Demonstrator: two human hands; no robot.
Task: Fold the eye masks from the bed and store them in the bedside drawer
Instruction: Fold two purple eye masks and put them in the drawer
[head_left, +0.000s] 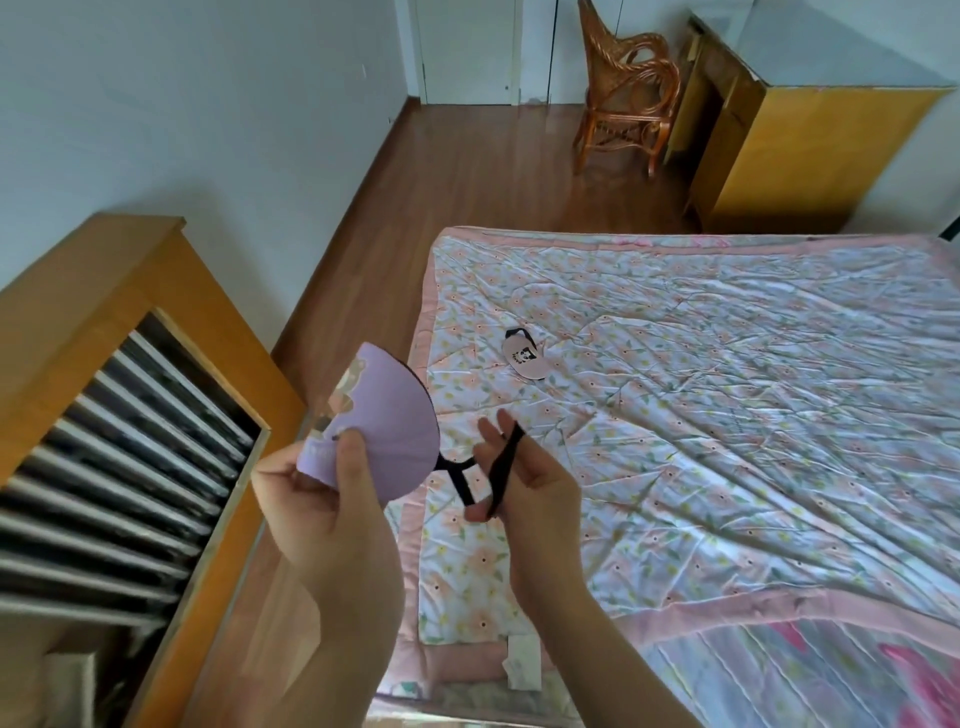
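Observation:
My left hand (332, 499) pinches a purple eye mask (392, 421), folded in half, held up in the air beside the bed. Its black elastic strap (491, 467) runs to my right hand (524, 483), which has the strap looped over its fingers and stretched. A second eye mask (524, 356), pink with a small panda print and a black strap, lies flat on the floral quilt (727, 415) near the bed's left edge. The bedside drawer (135, 457) stands pulled out at the left, with dark and silvery flat items lined up inside.
A strip of wooden floor (363, 249) runs between bed and bedside unit. A rattan chair (628, 88) and a yellow wooden cabinet (810, 150) stand beyond the bed's foot. A small white folded cloth (522, 665) lies near the quilt's near edge.

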